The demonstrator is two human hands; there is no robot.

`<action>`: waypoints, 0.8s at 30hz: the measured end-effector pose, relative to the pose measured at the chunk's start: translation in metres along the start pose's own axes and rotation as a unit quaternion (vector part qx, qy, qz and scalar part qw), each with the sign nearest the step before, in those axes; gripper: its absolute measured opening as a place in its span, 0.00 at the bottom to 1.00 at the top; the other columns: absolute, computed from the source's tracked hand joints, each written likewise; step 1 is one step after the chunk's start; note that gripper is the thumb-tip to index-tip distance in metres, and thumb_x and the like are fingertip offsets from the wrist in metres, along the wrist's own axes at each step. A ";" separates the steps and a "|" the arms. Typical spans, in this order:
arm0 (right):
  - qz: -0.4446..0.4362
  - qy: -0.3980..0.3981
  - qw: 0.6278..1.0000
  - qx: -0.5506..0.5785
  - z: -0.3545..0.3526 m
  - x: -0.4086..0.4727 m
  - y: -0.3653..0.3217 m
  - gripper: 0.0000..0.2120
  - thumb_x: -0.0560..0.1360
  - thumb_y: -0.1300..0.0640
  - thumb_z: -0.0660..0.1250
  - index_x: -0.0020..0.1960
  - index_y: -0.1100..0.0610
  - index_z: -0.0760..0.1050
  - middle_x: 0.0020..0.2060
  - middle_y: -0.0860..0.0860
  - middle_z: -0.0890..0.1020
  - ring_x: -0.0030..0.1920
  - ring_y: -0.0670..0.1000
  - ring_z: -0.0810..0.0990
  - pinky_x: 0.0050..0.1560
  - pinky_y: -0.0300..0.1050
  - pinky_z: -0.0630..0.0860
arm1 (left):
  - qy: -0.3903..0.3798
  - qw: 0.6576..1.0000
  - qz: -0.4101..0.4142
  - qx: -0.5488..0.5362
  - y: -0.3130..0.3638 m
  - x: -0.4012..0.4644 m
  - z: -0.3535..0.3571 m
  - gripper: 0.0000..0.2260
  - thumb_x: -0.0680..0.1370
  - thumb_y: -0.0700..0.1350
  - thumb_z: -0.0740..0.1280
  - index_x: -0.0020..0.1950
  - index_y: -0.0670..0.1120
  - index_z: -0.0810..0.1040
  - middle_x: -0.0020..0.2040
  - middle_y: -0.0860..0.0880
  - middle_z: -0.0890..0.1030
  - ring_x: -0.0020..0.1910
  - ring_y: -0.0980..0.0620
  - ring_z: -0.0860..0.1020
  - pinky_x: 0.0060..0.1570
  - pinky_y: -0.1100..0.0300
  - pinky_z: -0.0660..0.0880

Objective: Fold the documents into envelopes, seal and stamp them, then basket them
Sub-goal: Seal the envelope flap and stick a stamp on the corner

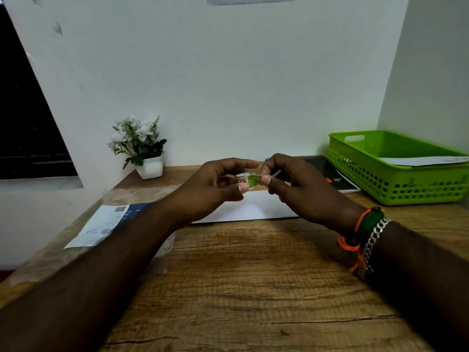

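Head view, Ana: both hands up at twelve o'clock over the envelope (pixel 250 207), left hand (pixel 215 185) and right hand (pixel 294 184) each pinching the stamps (pixel 251 181).

Ben: Featherlight, floppy, probably tears easily. I'd pinch by the edges, thumb against fingertip.

Ana: Basket (pixel 396 174) at two o'clock holds one envelope.

A single head-worn camera looks forward and slightly down across the wooden table (pixel 253 288) toward the white wall (pixel 228 85) along its far edge. The wide-angle view sits close above the table's near edge, with both forearms entering from below.
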State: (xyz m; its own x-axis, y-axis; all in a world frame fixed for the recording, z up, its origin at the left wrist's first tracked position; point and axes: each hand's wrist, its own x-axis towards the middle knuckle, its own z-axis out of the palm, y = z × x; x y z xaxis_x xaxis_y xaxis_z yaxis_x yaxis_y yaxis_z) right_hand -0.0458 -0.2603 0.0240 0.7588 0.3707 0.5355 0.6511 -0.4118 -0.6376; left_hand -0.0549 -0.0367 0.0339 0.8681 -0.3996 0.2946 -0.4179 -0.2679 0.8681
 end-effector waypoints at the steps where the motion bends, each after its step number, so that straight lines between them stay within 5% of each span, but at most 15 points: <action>1: -0.001 0.003 1.000 -0.006 -0.001 0.000 -0.001 0.03 0.80 0.55 0.68 0.48 0.52 0.77 0.40 0.44 0.82 0.42 0.45 0.82 0.42 0.43 0.77 | 0.007 1.000 -0.002 0.006 -0.001 0.000 -0.001 0.18 0.81 0.36 0.68 0.69 0.51 0.79 0.64 0.51 0.82 0.62 0.49 0.81 0.59 0.53 0.81; 13: 0.026 0.026 0.994 0.105 0.006 0.001 0.004 0.13 0.74 0.58 0.77 0.55 0.51 0.77 0.41 0.52 0.83 0.40 0.57 0.82 0.40 0.51 0.79 | 0.036 0.999 0.014 -0.002 0.000 -0.002 0.002 0.20 0.79 0.34 0.71 0.69 0.50 0.79 0.63 0.50 0.82 0.59 0.52 0.83 0.58 0.55 0.82; 18: 0.049 0.026 0.988 0.144 0.007 0.002 0.004 0.18 0.76 0.58 0.75 0.64 0.52 0.75 0.35 0.51 0.82 0.37 0.51 0.81 0.37 0.46 0.76 | 0.041 0.999 0.017 0.001 -0.001 -0.002 0.001 0.19 0.78 0.35 0.72 0.67 0.50 0.81 0.61 0.51 0.83 0.58 0.49 0.84 0.58 0.53 0.82; 24: 0.058 0.038 0.989 0.132 0.003 0.002 0.002 0.03 0.76 0.58 0.74 0.49 0.56 0.82 0.35 0.52 0.81 0.34 0.44 0.78 0.33 0.36 0.73 | 0.027 0.999 0.023 -0.006 0.000 -0.002 0.002 0.18 0.78 0.34 0.72 0.65 0.48 0.82 0.61 0.51 0.84 0.59 0.48 0.83 0.58 0.54 0.82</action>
State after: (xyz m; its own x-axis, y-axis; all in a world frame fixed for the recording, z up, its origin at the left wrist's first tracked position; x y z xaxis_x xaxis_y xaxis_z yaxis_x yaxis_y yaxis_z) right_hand -0.0431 -0.2579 0.0218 0.8338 0.2656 0.4840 0.5403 -0.2121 -0.8143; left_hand -0.0574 -0.0372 0.0321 0.8613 -0.3628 0.3558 -0.4553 -0.2400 0.8574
